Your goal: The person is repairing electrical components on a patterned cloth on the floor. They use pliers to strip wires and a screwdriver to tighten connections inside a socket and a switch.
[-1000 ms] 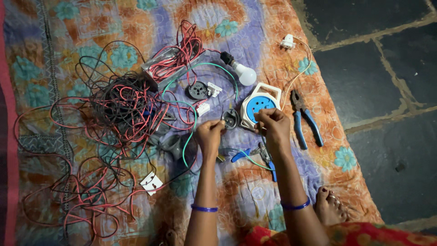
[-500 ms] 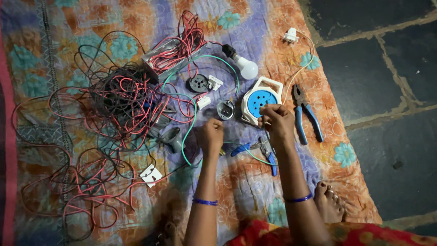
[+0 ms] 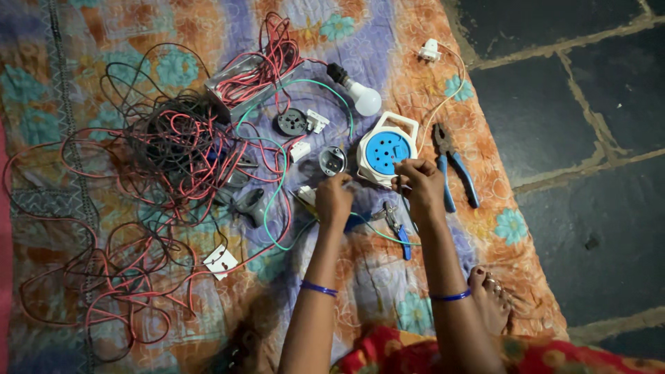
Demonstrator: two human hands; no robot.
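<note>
Where the flowery orange and purple cloth covers the floor, a big messy heap of red and black wires lies on the left side. Near its bottom edge sits a small white square switch. Higher up, a grey metal box has red wires bunched on top of it. Next comes a round black socket part with a little white block just beside it, and a small round silver piece lies lower down. The left hand is curled shut, pinching something small that I cannot make out. A white light bulb with a black holder rests above. The round white and blue cord reel with a handle lies between the bulb and the right hand. That hand touches the reel's lower edge, fingers pressed together on a thin wire. Small blue-handled cutters lie between the two arms. Bigger blue-handled pliers lie just to the right. A small white plug sits near the top. Dark stone floor tiles fill the right side.
</note>
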